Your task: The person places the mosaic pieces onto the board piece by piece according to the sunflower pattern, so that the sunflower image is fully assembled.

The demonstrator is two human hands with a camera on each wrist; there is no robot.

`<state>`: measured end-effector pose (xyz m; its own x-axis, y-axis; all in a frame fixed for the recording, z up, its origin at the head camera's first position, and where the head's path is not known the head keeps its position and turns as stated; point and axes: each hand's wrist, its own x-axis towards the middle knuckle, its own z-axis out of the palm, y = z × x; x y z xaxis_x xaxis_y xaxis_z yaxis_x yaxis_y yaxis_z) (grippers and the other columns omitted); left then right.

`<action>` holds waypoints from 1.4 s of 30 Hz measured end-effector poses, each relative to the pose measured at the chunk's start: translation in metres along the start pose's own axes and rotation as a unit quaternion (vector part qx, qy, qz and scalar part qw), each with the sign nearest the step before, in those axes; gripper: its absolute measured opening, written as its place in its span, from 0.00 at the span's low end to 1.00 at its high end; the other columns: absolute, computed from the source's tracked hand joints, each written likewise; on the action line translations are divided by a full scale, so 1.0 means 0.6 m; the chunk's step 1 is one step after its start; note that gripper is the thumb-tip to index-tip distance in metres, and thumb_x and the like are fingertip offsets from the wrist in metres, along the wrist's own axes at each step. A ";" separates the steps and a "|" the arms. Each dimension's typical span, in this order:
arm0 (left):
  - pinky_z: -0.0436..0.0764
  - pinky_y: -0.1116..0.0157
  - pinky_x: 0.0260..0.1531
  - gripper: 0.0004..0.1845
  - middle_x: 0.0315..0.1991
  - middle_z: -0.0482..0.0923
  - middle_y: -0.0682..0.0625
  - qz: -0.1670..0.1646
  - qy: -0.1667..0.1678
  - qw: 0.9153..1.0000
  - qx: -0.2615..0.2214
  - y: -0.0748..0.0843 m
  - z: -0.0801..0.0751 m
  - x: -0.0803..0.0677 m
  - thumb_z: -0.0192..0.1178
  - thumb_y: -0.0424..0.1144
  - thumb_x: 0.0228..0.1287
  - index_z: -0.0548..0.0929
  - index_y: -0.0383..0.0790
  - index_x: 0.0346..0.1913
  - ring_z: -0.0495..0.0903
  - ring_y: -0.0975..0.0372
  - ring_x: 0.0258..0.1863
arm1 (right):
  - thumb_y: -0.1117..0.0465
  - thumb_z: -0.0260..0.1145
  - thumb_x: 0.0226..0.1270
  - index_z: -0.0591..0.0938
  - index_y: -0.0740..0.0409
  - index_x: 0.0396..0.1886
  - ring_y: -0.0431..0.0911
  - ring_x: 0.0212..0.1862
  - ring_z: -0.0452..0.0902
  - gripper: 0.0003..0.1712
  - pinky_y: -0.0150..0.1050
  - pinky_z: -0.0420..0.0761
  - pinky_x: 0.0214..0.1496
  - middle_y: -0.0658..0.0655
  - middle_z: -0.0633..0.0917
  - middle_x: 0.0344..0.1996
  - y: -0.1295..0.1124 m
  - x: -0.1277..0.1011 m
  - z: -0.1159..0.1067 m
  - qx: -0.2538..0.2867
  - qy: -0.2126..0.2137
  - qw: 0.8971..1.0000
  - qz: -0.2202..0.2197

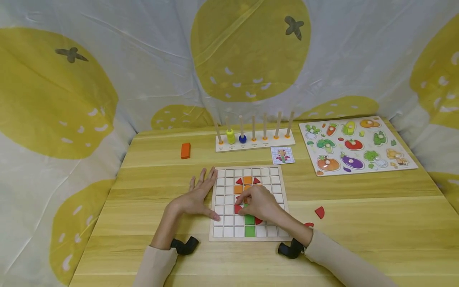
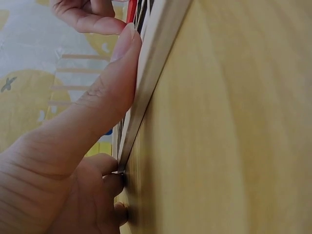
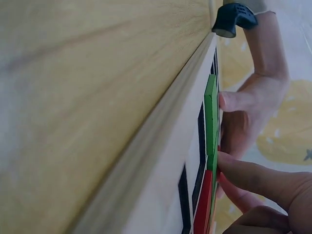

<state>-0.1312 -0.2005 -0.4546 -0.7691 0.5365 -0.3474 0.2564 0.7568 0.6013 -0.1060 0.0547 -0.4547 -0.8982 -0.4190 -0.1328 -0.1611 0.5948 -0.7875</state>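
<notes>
we see a pale wooden desk point(image 1: 358, 223) with a visible grain, walled in by a white cloth printed with big yellow fruit point(image 1: 247, 44). toward the far right corner lies a flat vegetable puzzle board point(image 1: 358, 145), glossy and brightly painted. along the far edge stands a peg rack point(image 1: 254, 141) of thin upright dowels, with a yellow bead and a blue bead threaded on two of them. just in front of it sits a small pattern card point(image 1: 282, 155), probably propped there as the model to copy.

near the middle of the near edge lies the grid board point(image 1: 247, 203), a light wooden frame of white square cells, partly filled with orange, green and red flat tiles. our left hand point(image 1: 199, 195) lies flat and released along the board's left edge, thumb pressed to the frame, seemingly to keep it from sliding. our right hand point(image 1: 256, 201) is curled over the board's middle, fingertips pinching a red tile point(image 1: 238, 209) just beside the green ones, seemingly easing it into its cell.

an orange block point(image 1: 185, 150) lies toward the far left edge. a red quarter-round piece point(image 1: 319, 212) waits right of the board, and another peeks out by the right wrist.
</notes>
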 end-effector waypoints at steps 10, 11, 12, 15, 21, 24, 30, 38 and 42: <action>0.20 0.36 0.77 0.78 0.85 0.21 0.45 0.002 -0.002 1.000 -0.001 -0.004 0.001 0.002 0.82 0.56 0.47 0.30 0.39 0.83 0.15 0.45 0.82 | 0.62 0.85 0.50 0.93 0.53 0.31 0.38 0.20 0.63 0.09 0.28 0.57 0.22 0.46 0.70 0.13 0.003 -0.002 -0.009 0.008 -0.012 1.000 0.005; 0.20 0.36 0.77 0.78 0.85 0.21 0.45 0.002 -0.002 1.000 -0.001 -0.003 0.001 0.002 0.82 0.56 0.47 0.30 0.39 0.83 0.15 0.45 0.82 | 0.63 0.85 0.50 0.93 0.54 0.32 0.38 0.20 0.63 0.09 0.28 0.56 0.22 0.46 0.69 0.12 0.004 -0.002 -0.010 0.010 -0.016 1.000 0.004; 0.20 0.36 0.77 0.78 0.85 0.21 0.45 0.001 -0.002 1.000 0.000 -0.003 0.001 0.002 0.82 0.56 0.47 0.30 0.39 0.84 0.15 0.45 0.82 | 0.63 0.84 0.51 0.93 0.54 0.33 0.38 0.19 0.62 0.09 0.28 0.56 0.22 0.46 0.69 0.12 0.005 -0.003 -0.011 0.012 -0.018 1.000 0.002; 0.21 0.36 0.77 0.78 0.85 0.21 0.45 0.000 -0.002 1.000 0.002 -0.003 0.000 0.002 0.82 0.56 0.47 0.30 0.40 0.84 0.15 0.45 0.82 | 0.64 0.83 0.52 0.93 0.55 0.34 0.38 0.19 0.61 0.09 0.28 0.56 0.22 0.45 0.69 0.12 0.006 -0.003 -0.012 0.018 -0.021 1.000 -0.001; 0.20 0.37 0.77 0.78 0.85 0.20 0.46 -0.001 -0.004 1.000 0.002 -0.004 0.000 0.002 0.82 0.57 0.47 0.29 0.40 0.83 0.14 0.45 0.82 | 0.64 0.84 0.50 0.93 0.54 0.32 0.38 0.19 0.63 0.08 0.28 0.57 0.21 0.45 0.70 0.12 0.005 -0.003 -0.009 0.014 -0.011 1.000 0.003; 0.20 0.37 0.76 0.78 0.85 0.19 0.46 0.000 -0.005 1.000 0.000 -0.004 0.000 0.002 0.82 0.56 0.47 0.29 0.40 0.83 0.14 0.46 0.82 | 0.64 0.85 0.49 0.93 0.54 0.30 0.38 0.20 0.65 0.08 0.28 0.58 0.21 0.46 0.72 0.12 0.003 -0.004 -0.007 0.009 -0.002 1.000 0.005; 0.20 0.36 0.76 0.78 0.85 0.19 0.46 0.002 -0.003 1.000 0.000 -0.004 0.000 0.001 0.81 0.57 0.48 0.29 0.40 0.83 0.14 0.45 0.82 | 0.64 0.85 0.49 0.92 0.54 0.28 0.40 0.21 0.66 0.08 0.30 0.57 0.22 0.48 0.75 0.15 -0.003 -0.006 -0.004 0.006 0.009 1.000 0.027; 0.20 0.37 0.77 0.78 0.85 0.20 0.46 0.000 -0.003 1.000 -0.002 -0.004 0.000 0.000 0.82 0.56 0.48 0.29 0.40 0.84 0.14 0.45 0.82 | 0.64 0.84 0.50 0.92 0.55 0.30 0.41 0.26 0.69 0.08 0.31 0.60 0.23 0.47 0.79 0.19 -0.009 -0.011 0.002 -0.025 0.020 0.999 0.026; 0.20 0.36 0.76 0.78 0.85 0.20 0.46 0.001 -0.003 1.000 -0.001 -0.004 0.001 0.001 0.81 0.56 0.48 0.29 0.40 0.84 0.14 0.45 0.82 | 0.65 0.84 0.50 0.93 0.54 0.33 0.39 0.22 0.66 0.09 0.29 0.56 0.22 0.45 0.73 0.14 -0.008 -0.009 0.001 -0.011 0.014 1.000 0.021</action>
<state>-0.1319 -0.2019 -0.4564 -0.7650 0.5401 -0.3507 0.2567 0.7552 0.6031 -0.0998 0.0537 -0.4508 -0.9151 -0.3751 -0.1479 -0.1327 0.6265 -0.7681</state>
